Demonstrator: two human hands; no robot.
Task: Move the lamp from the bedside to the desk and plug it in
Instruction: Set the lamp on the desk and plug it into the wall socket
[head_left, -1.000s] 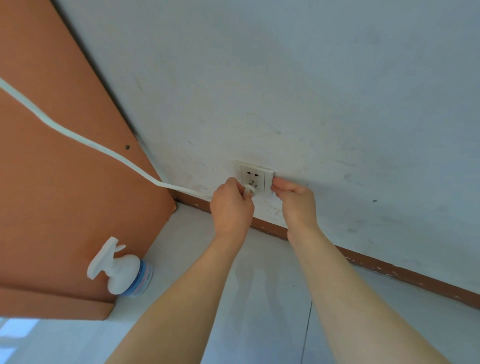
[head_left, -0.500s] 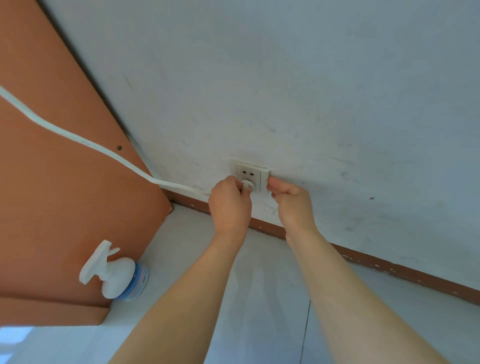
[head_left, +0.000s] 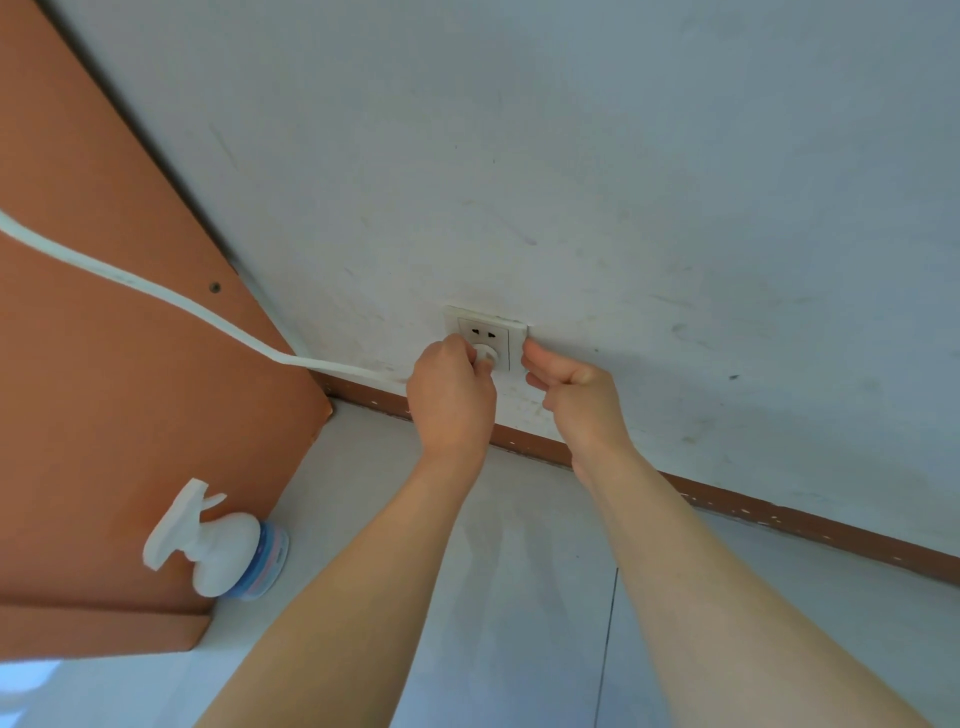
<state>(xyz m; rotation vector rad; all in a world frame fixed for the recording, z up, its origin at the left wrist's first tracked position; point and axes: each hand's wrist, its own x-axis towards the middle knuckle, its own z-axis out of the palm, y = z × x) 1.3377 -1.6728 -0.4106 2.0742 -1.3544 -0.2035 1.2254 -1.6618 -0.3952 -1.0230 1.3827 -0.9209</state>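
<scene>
Plug (head_left: 487, 355) pinched by left hand (head_left: 451, 399) at socket (head_left: 484, 336); right hand (head_left: 571, 387) curled, empty.

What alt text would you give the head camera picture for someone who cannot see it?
A person's left hand presses a white plug into the lower holes of a wall socket, while the right hand touches the socket plate's right edge. The plug's white cord trails left across an orange-brown panel, beside which a spray bottle lies on the floor.
</scene>
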